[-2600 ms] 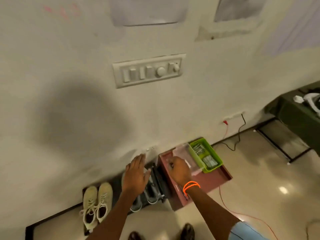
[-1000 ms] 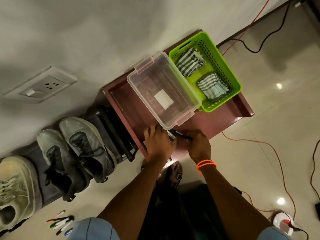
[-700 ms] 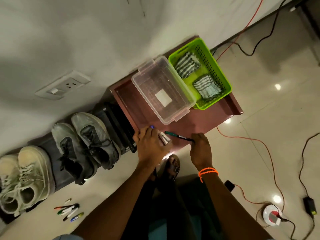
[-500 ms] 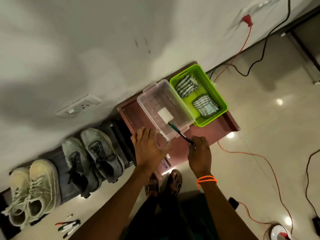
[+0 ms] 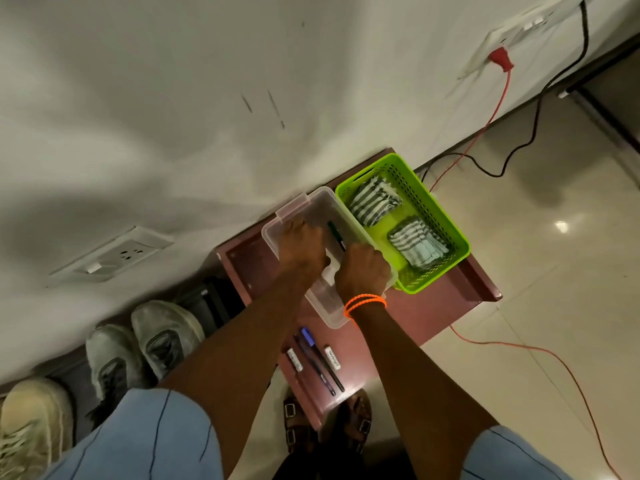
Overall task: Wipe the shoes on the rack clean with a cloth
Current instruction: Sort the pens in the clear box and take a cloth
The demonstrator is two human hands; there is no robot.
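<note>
Hands (image 5: 304,247) now inside clear box (image 5: 294,209)

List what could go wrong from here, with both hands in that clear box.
1. Both hands, left and right, are in the clear plastic box with a green pen; neither holds a striped cloth from the green basket, so wiping may stall.
2. The pens lie near the maroon tray's front edge, above the sandalled feet, and could roll off if nudged.
</note>
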